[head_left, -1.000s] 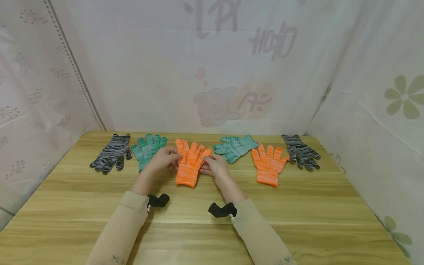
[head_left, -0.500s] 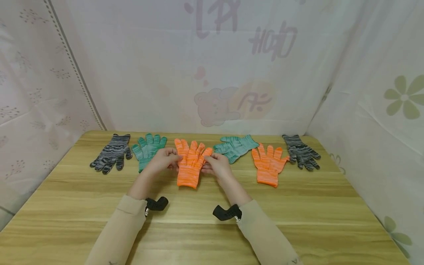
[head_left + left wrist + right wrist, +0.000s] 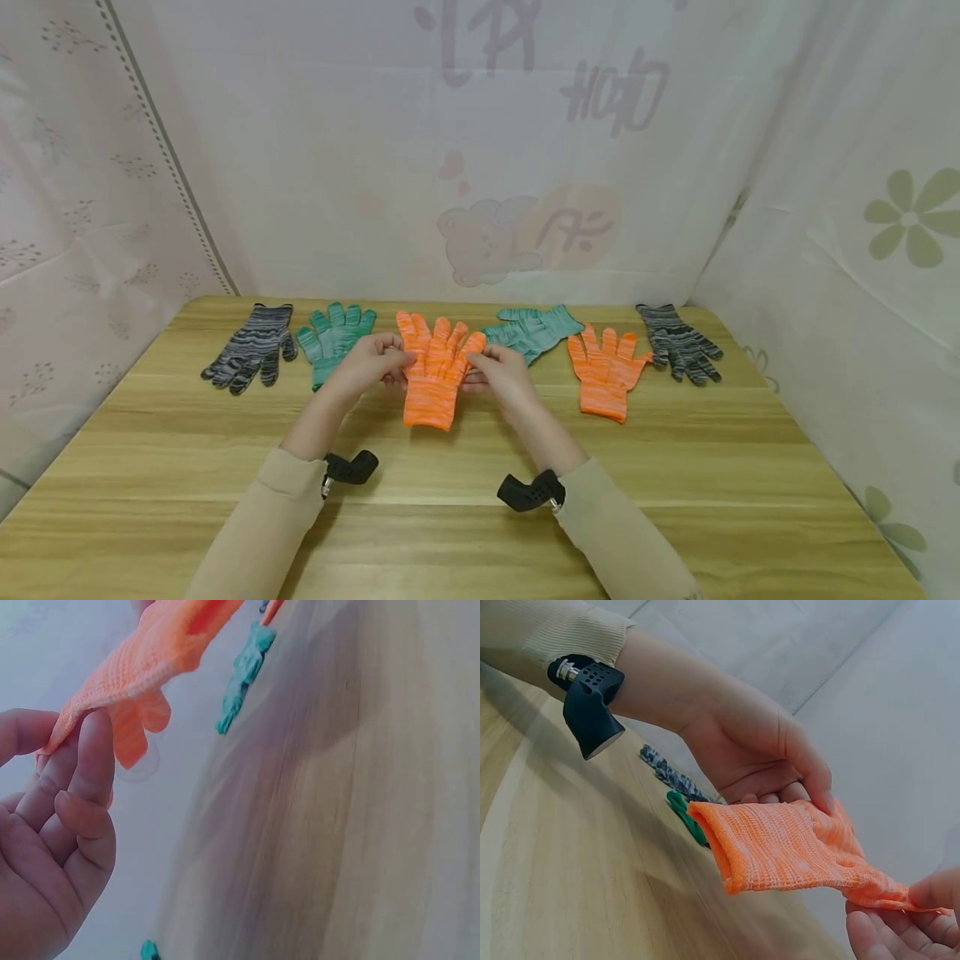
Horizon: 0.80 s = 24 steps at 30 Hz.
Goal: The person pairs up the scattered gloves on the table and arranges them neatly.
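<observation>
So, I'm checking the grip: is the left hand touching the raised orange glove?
Touching. The left wrist view plainly shows the left hand pinching the edge of the raised orange glove, with no gap.

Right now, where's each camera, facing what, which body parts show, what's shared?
Head: on the head, facing forward and down at the held orange glove and table; left hand, right hand, left sleeve and right sleeve show.
Left wrist: worn there, looking at the held orange glove; left hand at left edge.
Right wrist: worn there, looking across the held orange glove to the left hand and left sleeve; right hand, lower right.
Shared: both wrist views show the left hand and held orange glove.
</observation>
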Tool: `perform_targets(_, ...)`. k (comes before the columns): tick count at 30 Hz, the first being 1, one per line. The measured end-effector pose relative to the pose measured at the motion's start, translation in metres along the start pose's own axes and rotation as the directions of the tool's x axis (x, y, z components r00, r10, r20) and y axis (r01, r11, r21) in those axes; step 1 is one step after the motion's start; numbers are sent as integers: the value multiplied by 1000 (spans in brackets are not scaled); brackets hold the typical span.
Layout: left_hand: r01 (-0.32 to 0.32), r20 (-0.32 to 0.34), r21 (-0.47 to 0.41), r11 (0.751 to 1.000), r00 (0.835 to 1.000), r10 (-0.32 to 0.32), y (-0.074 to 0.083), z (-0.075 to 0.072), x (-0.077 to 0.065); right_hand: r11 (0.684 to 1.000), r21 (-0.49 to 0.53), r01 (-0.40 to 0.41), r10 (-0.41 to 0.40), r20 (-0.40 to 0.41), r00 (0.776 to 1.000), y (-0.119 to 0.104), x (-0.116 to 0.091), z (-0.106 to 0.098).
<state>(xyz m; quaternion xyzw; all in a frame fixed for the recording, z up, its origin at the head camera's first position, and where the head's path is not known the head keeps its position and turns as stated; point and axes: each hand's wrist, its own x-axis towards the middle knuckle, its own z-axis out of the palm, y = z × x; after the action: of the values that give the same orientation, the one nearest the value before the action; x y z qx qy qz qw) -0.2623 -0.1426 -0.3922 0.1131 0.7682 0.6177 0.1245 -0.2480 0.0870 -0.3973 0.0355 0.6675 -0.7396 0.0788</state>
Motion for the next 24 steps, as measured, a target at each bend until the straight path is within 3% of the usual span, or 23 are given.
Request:
perform_targets(5,-26,28,4,1000,999,26,4,2,-6,1000,-15,-3,3,20,1000,-3,-6,-5)
perform_targets(15,-19,38,-3,1000,999,19,11,8,-14,999,-42,27,-25,44,999,-8,-16,-10)
perform_targets(24,-33,97,-11,999,995,34,14,13,-21,999,-42,24,-21,68,997,-13,-29,-17)
